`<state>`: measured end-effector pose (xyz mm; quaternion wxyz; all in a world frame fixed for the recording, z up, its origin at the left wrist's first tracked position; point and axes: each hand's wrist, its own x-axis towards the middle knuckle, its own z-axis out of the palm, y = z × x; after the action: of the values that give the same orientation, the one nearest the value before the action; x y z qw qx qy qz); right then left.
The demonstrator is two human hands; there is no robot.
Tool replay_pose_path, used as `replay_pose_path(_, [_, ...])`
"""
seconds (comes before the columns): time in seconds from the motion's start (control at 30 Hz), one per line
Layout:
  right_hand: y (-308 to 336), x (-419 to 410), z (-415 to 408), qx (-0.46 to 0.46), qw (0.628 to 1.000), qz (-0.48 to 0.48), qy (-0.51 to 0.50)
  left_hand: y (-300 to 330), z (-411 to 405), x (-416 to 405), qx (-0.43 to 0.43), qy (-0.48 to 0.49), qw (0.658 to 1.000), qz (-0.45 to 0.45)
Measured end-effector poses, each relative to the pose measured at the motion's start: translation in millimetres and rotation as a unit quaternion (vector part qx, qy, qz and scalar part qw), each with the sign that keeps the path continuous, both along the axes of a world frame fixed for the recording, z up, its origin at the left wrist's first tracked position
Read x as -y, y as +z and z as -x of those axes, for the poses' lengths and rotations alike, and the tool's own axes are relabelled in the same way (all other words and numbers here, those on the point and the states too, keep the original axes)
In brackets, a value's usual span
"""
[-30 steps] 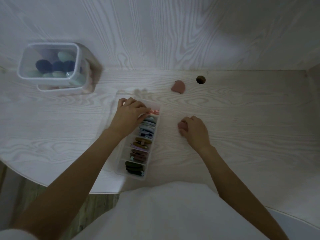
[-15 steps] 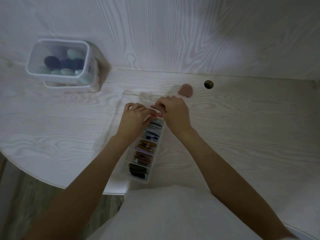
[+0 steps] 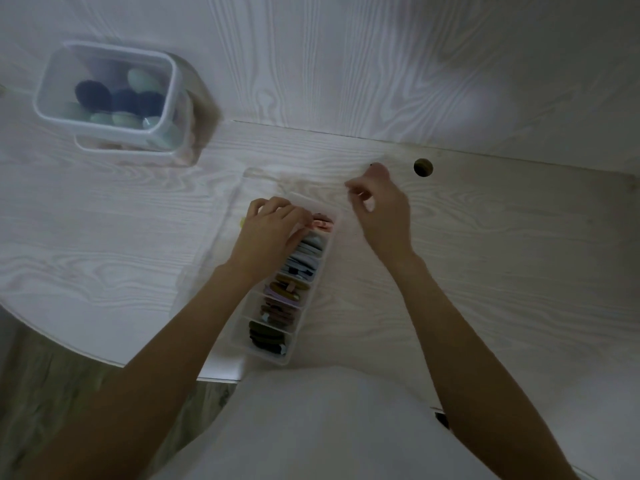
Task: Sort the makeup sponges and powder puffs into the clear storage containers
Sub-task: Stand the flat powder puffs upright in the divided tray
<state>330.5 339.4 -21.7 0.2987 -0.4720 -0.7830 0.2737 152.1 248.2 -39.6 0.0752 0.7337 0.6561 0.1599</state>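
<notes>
A long clear divided box lies in front of me, with flat powder puffs stacked on edge in its compartments. My left hand rests on its far end, fingertips closed on the pink puffs in the top compartment. My right hand reaches beyond the box, fingers curled over a spot just left of the desk's hole. Whatever lies under those fingers is hidden. At the far left, a clear tub holds dark blue sponges and mint sponges.
The divided box's clear lid lies open to its left. The tub sits on a second clear container with pale contents. A round cable hole is near the back wall. The desk's curved edge drops to the floor at lower left.
My right hand has moved from the box's top compartment away to the back right, covering the pink puff that lay beside the hole. The left hand has stayed on the box.
</notes>
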Motion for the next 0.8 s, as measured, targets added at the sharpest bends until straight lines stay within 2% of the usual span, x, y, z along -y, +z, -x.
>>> replay_pose_path(0.1, [-17.3, -37.9, -16.2, 0.07, 0.993, 0.047, -0.088, 1.8, -1.7, -0.5, 0.003, 0.005, 1.0, 0.018])
replay_pose_path(0.2, [-37.2, -64.1, -16.7, 0.189, 0.97, 0.108, -0.105, 2.8, -2.4, 0.7, 0.002, -0.005, 1.0, 0.02])
replay_pose_path(0.27, [-43.5, -71.4, -13.0, 0.22, 0.963, 0.112, -0.111, 4.2, -2.0, 0.6, 0.002, -0.008, 1.0, 0.014])
replay_pose_path(0.53, [-24.3, -40.2, -14.5, 0.021, 0.968, 0.213, -0.132, 7.5, -2.5, -1.4, 0.0, 0.004, 1.0, 0.002])
replay_pose_path(0.67, [10.2, 1.3, -6.6, -0.085, 0.981, 0.154, -0.079, 8.3, -2.4, -2.6, -0.005, 0.004, 1.0, -0.004])
replay_pose_path(0.8, [13.8, 24.1, 13.8, -0.063, 0.996, 0.067, 0.009, 7.8, -2.4, -3.4, -0.014, 0.004, 1.0, -0.01])
